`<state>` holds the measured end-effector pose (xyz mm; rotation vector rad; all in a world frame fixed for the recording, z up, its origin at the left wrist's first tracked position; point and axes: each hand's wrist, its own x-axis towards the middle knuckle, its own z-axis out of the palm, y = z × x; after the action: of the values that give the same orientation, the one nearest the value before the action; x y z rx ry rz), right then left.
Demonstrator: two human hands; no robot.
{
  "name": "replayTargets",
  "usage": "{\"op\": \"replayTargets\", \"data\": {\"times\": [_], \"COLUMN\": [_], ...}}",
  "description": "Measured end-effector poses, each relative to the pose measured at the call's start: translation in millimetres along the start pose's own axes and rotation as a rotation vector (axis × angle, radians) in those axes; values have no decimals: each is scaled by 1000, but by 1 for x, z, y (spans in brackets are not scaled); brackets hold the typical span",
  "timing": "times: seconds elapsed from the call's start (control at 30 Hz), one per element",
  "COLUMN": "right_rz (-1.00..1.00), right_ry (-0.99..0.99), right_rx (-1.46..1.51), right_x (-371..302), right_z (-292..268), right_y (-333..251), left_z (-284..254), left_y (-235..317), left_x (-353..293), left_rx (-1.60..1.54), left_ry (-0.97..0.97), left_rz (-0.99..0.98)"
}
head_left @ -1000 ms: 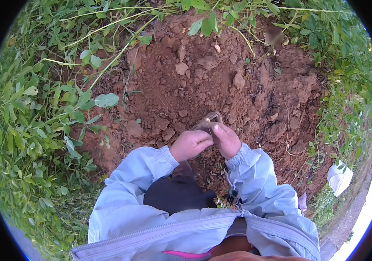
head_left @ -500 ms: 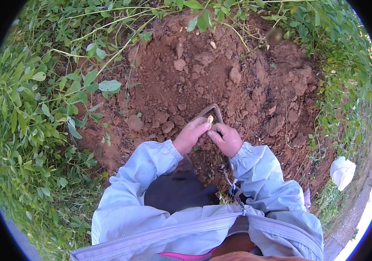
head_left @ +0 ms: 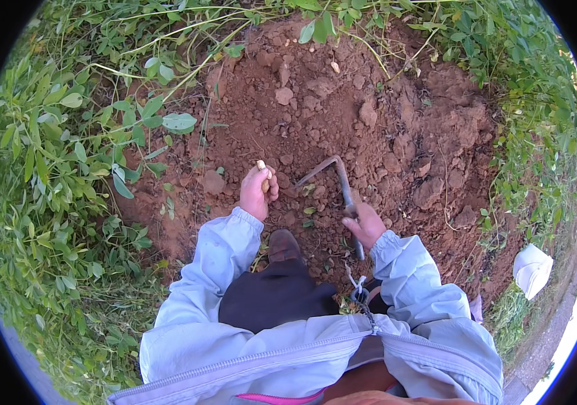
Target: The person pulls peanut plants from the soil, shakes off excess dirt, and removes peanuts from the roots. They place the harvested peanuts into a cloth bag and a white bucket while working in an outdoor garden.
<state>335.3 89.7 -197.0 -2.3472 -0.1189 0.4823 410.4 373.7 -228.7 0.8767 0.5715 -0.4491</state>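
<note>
Toward the near edge of a reddish soil patch, the left hand pinches a small pale pod; the right hand is wrapped around an angled tool (its bent end points left).

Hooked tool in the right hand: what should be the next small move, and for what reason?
Perhaps shift the left hand a little farther from the hooked tool before any stroke: the right hand grips its handle, and its bent end points toward the left hand, which holds a small pale pod close by.
</note>
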Motion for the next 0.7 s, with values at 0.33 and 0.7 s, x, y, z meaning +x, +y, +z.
{"op": "replayTargets", "data": {"times": [0.33,0.7], "right_rz": [698,77], "right_ry": [-396,-86], "right_rx": [412,634], "right_x": [8,105], "right_z": [16,-56], "right_y": [33,-123], "left_z": [-77,-37], "left_y": [8,-26], "left_x": [70,36], "left_rx": [880,1795], "left_ry": [254,-101], "left_rz": [168,39]}}
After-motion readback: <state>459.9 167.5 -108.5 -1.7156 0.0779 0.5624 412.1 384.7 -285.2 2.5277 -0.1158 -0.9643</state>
